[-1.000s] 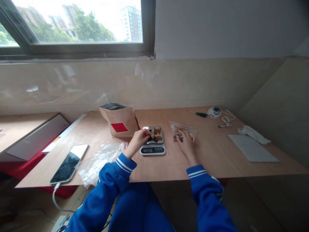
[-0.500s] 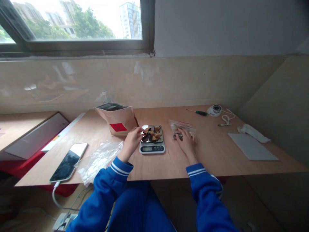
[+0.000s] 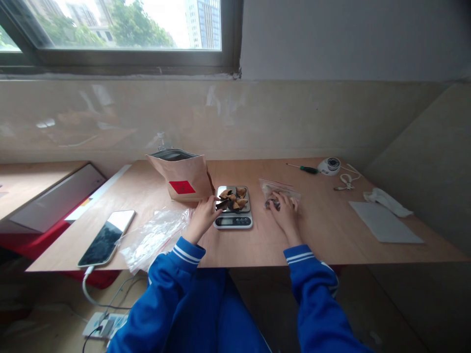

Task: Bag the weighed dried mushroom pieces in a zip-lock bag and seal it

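At the left edge of the small kitchen scale (image 3: 232, 221), my left hand (image 3: 203, 215) pinches a dark piece of dried peel (image 3: 222, 205). Several brown, curled pieces of dried peel (image 3: 239, 198) lie heaped on the scale's plate; the digits on its display are too small to read. My right hand (image 3: 286, 213) is to the right of the scale, its fingers curled over a clear zip bag (image 3: 274, 187) with something dark inside. That hand covers part of the bag.
A brown paper pouch (image 3: 184, 171) with a red label stands open behind my left hand. Empty-looking clear plastic bags (image 3: 156, 235) and a phone (image 3: 106, 239) on a cable lie left. On the right are a screwdriver (image 3: 308, 169), a dome camera (image 3: 329, 166), and a white board (image 3: 384, 223).
My left hand has shifted down slightly, and the dark peel in its fingers now tilts at the scale's edge. My right hand stays on the zip bag. The view has tipped slightly downward.
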Available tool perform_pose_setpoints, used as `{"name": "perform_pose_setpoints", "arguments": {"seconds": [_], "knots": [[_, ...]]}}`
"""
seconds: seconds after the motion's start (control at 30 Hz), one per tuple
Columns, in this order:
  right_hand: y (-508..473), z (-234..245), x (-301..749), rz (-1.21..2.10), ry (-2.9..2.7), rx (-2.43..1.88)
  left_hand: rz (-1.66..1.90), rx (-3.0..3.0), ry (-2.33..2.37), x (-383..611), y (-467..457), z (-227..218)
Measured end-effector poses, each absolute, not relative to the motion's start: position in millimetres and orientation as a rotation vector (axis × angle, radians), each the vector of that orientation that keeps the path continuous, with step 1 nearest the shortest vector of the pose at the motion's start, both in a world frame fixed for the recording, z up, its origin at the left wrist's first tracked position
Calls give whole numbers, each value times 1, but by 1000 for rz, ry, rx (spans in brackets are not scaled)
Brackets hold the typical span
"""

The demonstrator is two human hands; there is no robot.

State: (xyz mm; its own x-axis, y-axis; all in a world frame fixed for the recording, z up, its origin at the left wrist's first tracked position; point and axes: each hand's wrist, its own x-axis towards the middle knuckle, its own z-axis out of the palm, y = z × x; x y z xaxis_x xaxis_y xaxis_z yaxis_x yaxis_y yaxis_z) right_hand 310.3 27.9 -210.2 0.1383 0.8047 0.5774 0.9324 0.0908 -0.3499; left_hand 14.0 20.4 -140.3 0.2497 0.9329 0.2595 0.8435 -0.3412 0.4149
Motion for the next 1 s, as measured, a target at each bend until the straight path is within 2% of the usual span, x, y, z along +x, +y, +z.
{"name": "perform_pose_setpoints", "arguments": {"seconds": [0.5,0.73,0.83,1.0], "knots": [[28,-208,310,-221,-1679,-1781,819,2235,1584,20,21,-137],[27,-206,310,-203,-1678,-1789,979,2139,1561,7,-16,-103],[26,-206,310,-190,-1683,-1790,1095,1973,1729,-17,-49,-90],[25,-206,309,-204,-1688,-1793,853,1755,2002,-83,-91,-113]]}}
